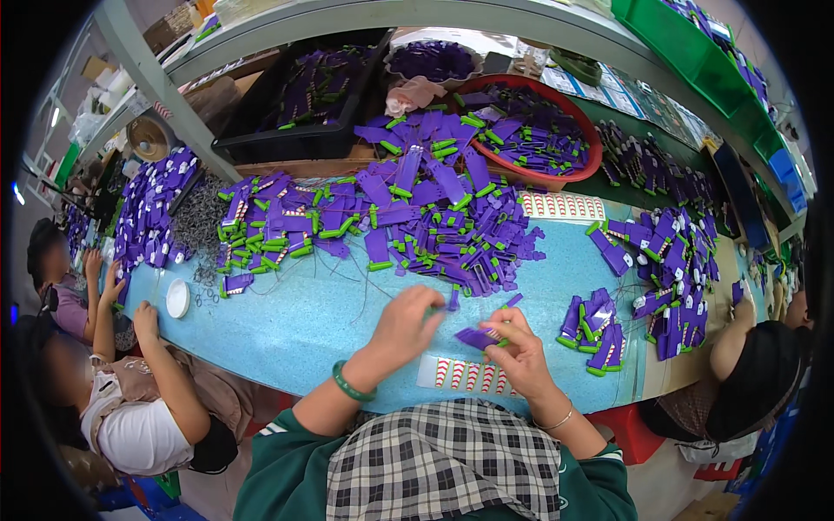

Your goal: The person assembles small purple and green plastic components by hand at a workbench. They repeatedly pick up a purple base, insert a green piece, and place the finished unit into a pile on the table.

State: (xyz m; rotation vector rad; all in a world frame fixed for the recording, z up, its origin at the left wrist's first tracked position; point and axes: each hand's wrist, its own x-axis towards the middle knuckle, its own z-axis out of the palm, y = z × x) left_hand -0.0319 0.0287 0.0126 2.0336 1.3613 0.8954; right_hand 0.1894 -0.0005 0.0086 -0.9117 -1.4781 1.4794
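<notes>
My right hand (pixel 523 354) pinches a flat purple plastic piece (pixel 476 337) over the front of the table. Another narrow purple part (pixel 513 300) shows just beyond its fingers. To the left, my left hand (pixel 404 330) is curled, its fingertips at a small purple and green plastic part (pixel 453 297) by the pile's near edge; motion softens this detail. A sheet of red and yellow chevron stickers (pixel 469 375) lies below both hands, close to my checked apron. Beyond them spreads a big heap of purple and green plastic parts (pixel 460 239).
Assembled purple-green pieces lie at right (pixel 599 326). A red basin (pixel 593 143) and a black crate (pixel 252 139) stand at the back under a metal shelf (pixel 365 22). Another sticker sheet (pixel 563 207), a white cup (pixel 177 298) and thin wires surround the heap. Co-workers sit on both sides.
</notes>
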